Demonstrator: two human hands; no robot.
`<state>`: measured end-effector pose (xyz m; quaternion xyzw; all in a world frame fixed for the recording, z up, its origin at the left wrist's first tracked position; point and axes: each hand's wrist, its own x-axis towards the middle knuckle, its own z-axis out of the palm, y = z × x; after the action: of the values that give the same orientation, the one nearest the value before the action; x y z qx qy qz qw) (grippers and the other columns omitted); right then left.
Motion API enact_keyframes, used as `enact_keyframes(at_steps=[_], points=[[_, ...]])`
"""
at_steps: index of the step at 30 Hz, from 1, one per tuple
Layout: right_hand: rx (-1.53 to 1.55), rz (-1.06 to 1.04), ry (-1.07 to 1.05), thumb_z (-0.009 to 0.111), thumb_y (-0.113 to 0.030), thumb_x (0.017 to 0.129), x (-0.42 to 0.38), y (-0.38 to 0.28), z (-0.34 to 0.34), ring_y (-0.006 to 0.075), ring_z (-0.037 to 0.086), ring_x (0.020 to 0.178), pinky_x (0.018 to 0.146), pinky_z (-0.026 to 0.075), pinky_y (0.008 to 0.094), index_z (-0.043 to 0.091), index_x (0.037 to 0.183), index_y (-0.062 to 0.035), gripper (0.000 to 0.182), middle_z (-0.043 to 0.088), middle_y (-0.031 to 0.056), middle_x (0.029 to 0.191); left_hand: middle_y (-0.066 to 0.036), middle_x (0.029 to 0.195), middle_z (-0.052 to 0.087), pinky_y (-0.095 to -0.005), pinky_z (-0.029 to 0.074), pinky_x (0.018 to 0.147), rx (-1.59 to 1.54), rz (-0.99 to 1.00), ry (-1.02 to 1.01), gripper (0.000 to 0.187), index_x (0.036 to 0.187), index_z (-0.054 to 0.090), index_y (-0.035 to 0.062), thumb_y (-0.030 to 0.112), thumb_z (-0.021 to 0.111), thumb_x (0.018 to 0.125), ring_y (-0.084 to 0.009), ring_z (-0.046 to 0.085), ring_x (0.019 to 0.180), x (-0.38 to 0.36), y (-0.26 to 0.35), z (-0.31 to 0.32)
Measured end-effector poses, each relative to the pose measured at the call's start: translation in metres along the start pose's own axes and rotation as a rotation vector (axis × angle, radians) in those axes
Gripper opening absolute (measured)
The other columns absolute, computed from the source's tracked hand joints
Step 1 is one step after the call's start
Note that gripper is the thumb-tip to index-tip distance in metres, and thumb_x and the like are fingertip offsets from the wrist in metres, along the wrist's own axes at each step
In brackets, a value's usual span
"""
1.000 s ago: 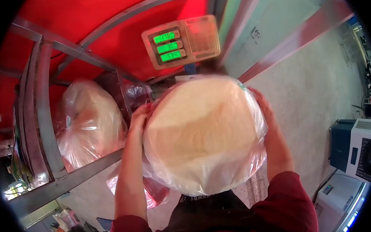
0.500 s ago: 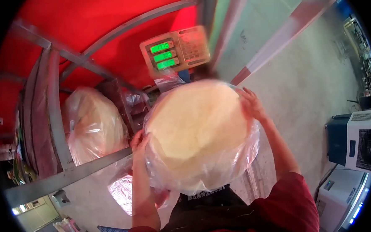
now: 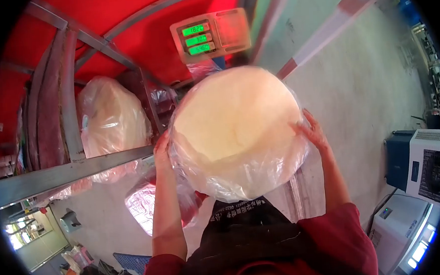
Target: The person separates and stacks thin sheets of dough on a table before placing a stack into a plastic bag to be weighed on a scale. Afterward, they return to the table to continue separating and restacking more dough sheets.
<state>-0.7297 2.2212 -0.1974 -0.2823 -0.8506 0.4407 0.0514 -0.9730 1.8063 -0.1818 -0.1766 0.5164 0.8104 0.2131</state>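
Note:
A large clear plastic bag (image 3: 242, 178) sits in front of me, holding a broad round pale-cream slab (image 3: 231, 112) that looks like stacked thin flatbread. Its underside and whatever supports it are hidden. My left hand (image 3: 161, 144) is pressed to the bag's left side, its fingers partly out of sight. On the right, my right hand (image 3: 313, 130) curves around the side, with the thumb over the top edge and fingers slightly apart. Just beyond the bag stands a scale display (image 3: 210, 36) with green lit digits.
To the left, a second filled plastic bag (image 3: 112, 118) stands behind a metal frame bar (image 3: 73, 176). A shiny pink-and-silver package (image 3: 144, 208) lies below it. White and blue machines (image 3: 402, 235) stand at right. A pale post (image 3: 324, 30) slants across the upper right.
The view has shifted, so the bag and scale appear higher. The display's digits have changed. My right hand sits lower on the bag's side; both hands stay on it.

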Motion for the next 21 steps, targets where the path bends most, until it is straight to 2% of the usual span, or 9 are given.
enact_keyframes(at_steps=[3, 4, 6, 8, 11, 12, 16, 19, 21], points=[[0.476, 0.399, -0.138, 0.065, -0.023, 0.075, -0.042, -0.066, -0.009, 0.0215, 0.048, 0.105, 0.087, 0.039, 0.0306, 0.026, 0.131, -0.0020, 0.071, 0.046, 0.0130, 0.118, -0.008, 0.095, 0.060, -0.0256, 0.044, 0.078, 0.044, 0.059, 0.072, 0.028, 0.103, 0.056, -0.0006, 0.005, 0.060, 0.075, -0.0159, 0.056, 0.087, -0.036, 0.012, 0.016], [0.599, 0.353, -0.153, 0.065, -0.019, 0.074, -0.055, -0.053, -0.006, 0.0229, 0.046, 0.106, 0.082, 0.042, 0.0338, 0.017, 0.135, -0.0091, 0.077, 0.044, 0.0138, 0.120, -0.009, 0.100, 0.058, -0.0267, 0.044, 0.080, 0.096, 0.126, 0.004, 0.031, 0.106, 0.053, -0.0010, 0.004, 0.059, 0.075, -0.0172, 0.056, 0.090, -0.040, 0.005, 0.008], [0.727, 0.595, -0.227, 0.063, -0.015, 0.075, -0.079, -0.062, -0.014, 0.0231, 0.047, 0.105, 0.077, 0.045, 0.0366, 0.018, 0.134, -0.0098, 0.074, 0.044, 0.0134, 0.119, -0.010, 0.109, 0.053, -0.0289, 0.044, 0.082, 0.197, 0.268, -0.132, 0.038, 0.112, 0.047, -0.0019, 0.000, 0.057, 0.076, -0.0197, 0.054, 0.096, -0.044, -0.013, -0.016], [0.882, 0.720, -0.329, 0.061, -0.012, 0.073, -0.096, -0.047, -0.016, 0.0250, 0.047, 0.101, 0.068, 0.048, 0.0428, 0.020, 0.133, -0.0111, 0.073, 0.043, 0.0135, 0.117, -0.014, 0.115, 0.047, -0.0316, 0.044, 0.082, 0.618, 0.583, -0.139, 0.040, 0.112, 0.044, -0.0021, -0.003, 0.055, 0.074, -0.0239, 0.051, 0.101, -0.052, -0.021, -0.021], [0.647, 0.726, -0.345, 0.063, -0.015, 0.069, -0.111, -0.030, -0.001, 0.0261, 0.052, 0.093, 0.064, 0.050, 0.0433, 0.025, 0.130, -0.0102, 0.072, 0.051, 0.0122, 0.107, -0.016, 0.123, 0.038, -0.0348, 0.040, 0.087, 1.156, 0.837, -0.106, 0.042, 0.111, 0.043, -0.0017, -0.006, 0.049, 0.071, -0.0269, 0.046, 0.106, -0.078, -0.013, -0.012], [0.570, 0.755, -0.362, 0.062, -0.016, 0.073, -0.119, 0.002, 0.014, 0.0240, 0.058, 0.078, 0.057, 0.052, 0.0373, 0.030, 0.126, -0.0112, 0.062, 0.057, 0.0096, 0.098, -0.016, 0.125, 0.035, -0.0357, 0.037, 0.090, 1.320, 0.887, -0.089, 0.042, 0.111, 0.042, -0.0014, -0.007, 0.047, 0.069, -0.0274, 0.044, 0.107, -0.086, -0.009, -0.007], [-0.247, 0.446, 0.000, 0.057, -0.025, 0.077, -0.131, -0.020, 0.051, 0.0208, 0.059, 0.074, 0.059, 0.049, 0.0363, 0.041, 0.113, -0.0075, 0.043, 0.059, 0.0085, 0.081, -0.017, 0.118, 0.040, -0.0369, 0.038, 0.088, 1.488, 0.734, -0.116, 0.039, 0.105, 0.046, 0.0005, -0.007, 0.048, 0.067, -0.0297, 0.044, 0.107, -0.085, -0.032, -0.035], [0.416, 0.785, -0.022, 0.057, -0.026, 0.077, -0.143, -0.038, 0.047, 0.0210, 0.059, 0.074, 0.059, 0.049, 0.0378, 0.041, 0.109, -0.0088, 0.040, 0.058, 0.0083, 0.082, -0.017, 0.118, 0.041, -0.0361, 0.039, 0.087, 1.307, 0.573, -0.074, 0.036, 0.103, 0.049, 0.0021, -0.006, 0.050, 0.068, -0.0311, 0.044, 0.107, -0.072, -0.042, -0.057], [0.699, 0.856, -0.093, 0.058, -0.025, 0.076, -0.160, -0.044, 0.046, 0.0202, 0.059, 0.074, 0.056, 0.049, 0.0359, 0.040, 0.110, -0.0094, 0.041, 0.058, 0.0079, 0.084, -0.016, 0.121, 0.040, -0.0342, 0.041, 0.086, 1.038, 0.522, -0.006, 0.031, 0.101, 0.050, 0.0024, -0.003, 0.051, 0.070, -0.0332, 0.046, 0.105, -0.080, -0.043, -0.066]])
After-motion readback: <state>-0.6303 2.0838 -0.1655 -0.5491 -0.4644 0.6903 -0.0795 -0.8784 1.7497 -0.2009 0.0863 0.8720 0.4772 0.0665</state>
